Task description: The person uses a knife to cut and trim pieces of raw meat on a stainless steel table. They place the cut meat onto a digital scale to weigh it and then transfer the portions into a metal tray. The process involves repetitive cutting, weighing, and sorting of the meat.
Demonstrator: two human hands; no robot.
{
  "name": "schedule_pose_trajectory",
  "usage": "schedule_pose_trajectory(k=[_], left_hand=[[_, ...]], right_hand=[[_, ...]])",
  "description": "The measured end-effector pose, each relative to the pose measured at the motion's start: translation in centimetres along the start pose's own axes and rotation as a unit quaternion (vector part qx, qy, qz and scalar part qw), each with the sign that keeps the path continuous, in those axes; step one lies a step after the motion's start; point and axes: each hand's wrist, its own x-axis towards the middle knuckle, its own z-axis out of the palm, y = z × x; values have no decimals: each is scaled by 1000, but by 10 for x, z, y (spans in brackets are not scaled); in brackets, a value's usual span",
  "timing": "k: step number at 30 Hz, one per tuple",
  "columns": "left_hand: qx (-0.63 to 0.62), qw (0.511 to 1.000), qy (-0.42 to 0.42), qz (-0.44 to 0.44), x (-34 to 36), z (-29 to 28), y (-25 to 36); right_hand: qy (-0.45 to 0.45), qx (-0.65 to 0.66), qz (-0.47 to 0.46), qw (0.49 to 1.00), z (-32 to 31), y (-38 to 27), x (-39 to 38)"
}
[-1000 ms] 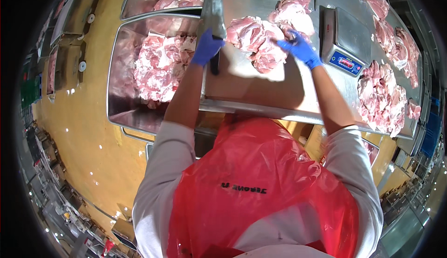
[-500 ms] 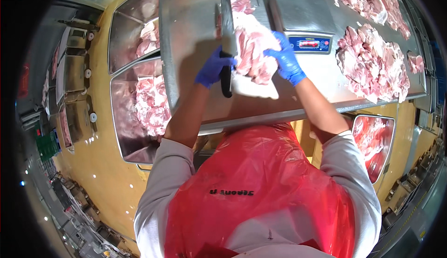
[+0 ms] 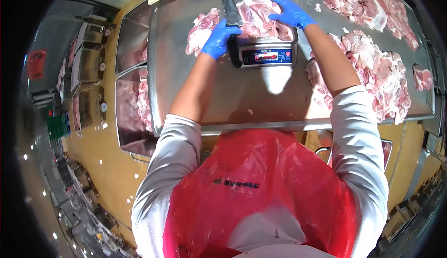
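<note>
Left hand clenched round knife, blade pointing away from body, tip slightly left. Meat on scale, long axis roughly left-right; right hand at its right edge, thumb and fingers parted.

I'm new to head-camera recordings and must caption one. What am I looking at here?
No robot here: you see a person's left hand and right hand in blue gloves. The view looks down from the left of two fisheye cameras worn on that person's head, so straight edges bend. The left hand holds a knife by its black handle; the right touches raw meat resting on a scale. More raw meat lies on the metal table, mostly to the right.
</note>
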Motion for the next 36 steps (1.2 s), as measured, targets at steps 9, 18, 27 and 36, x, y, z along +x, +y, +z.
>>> schedule_pose_trajectory(k=[9,18,27,36], left_hand=[[141,975,172,23,-124,-96,29],[190,956,222,-10,-187,-91,11],[359,929,88,30,-157,-58,-25],[591,680,-155,405,-17,34,-8]], right_hand=[[326,189,127,918,-59,18,-101],[286,229,158,917,-47,25,-150],[315,91,119,937,28,-62,-128],[365,16,206,908,60,-47,-95]])
